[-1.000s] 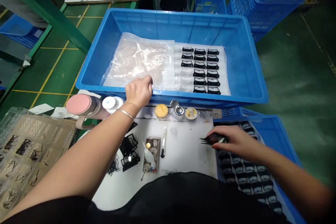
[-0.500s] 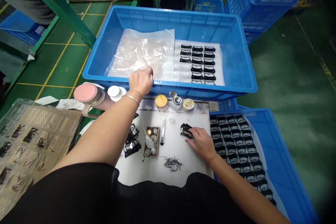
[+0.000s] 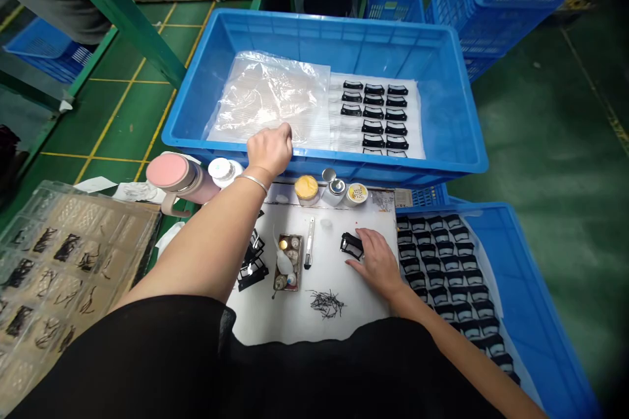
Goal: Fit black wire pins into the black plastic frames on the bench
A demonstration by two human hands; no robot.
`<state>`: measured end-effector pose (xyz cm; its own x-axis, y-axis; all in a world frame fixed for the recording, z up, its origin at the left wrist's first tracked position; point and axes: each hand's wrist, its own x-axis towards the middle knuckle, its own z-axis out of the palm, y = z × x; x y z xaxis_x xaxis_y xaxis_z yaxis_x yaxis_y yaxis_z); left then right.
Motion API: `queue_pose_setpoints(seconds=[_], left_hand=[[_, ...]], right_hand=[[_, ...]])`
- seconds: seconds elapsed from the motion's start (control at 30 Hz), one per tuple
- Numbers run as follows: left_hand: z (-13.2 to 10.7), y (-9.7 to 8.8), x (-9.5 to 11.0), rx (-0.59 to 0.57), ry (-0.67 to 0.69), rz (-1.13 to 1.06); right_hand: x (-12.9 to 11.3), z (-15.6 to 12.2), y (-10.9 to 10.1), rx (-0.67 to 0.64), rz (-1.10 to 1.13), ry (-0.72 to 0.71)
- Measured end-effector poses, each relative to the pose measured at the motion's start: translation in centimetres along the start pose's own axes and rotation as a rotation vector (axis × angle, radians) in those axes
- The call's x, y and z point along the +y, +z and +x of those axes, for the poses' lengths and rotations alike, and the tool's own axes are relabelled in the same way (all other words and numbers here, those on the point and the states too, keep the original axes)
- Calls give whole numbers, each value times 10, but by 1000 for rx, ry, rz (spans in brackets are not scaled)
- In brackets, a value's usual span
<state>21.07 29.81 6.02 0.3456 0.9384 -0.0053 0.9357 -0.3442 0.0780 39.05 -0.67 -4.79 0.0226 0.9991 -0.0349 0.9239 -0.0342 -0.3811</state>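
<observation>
The white table (image 3: 354,294) stands on a green floor (image 3: 531,124). On its far side is a large blue bin (image 3: 314,36), with a clear bag (image 3: 275,98) at its left and black pieces (image 3: 373,112) in rows at its right. A second blue bin (image 3: 533,288), also with black pieces, is at the right. A cutter (image 3: 309,243) lies in the middle, and nearer is a loose heap of black strands (image 3: 327,304).

The left hand (image 3: 269,150) is bent at the near rim of the large bin; its fingertips are hidden, so I cannot tell if it grips the rim or only rests. The right hand (image 3: 376,265) holds a black frame (image 3: 352,245) by the right end, narrowly, between thumb and fingers, on the right part of the table.

One second ago, the right hand was over the table's right edge with dark pieces; now it is farther left, and the heap of strands is fully seen.
</observation>
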Motion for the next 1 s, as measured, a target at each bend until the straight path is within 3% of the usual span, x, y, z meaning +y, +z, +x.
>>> queue_pose_setpoints(seconds=[0.4,0.8,1.0], left_hand=[[1,2,-1,65,16,19],[1,1,0,36,2,17],[2,3,-2,33,5,6]], right_hand=[[5,-2,20,107,-6,-20],[0,3,4,157,84,-22],[0,-1,1,195,190,41]])
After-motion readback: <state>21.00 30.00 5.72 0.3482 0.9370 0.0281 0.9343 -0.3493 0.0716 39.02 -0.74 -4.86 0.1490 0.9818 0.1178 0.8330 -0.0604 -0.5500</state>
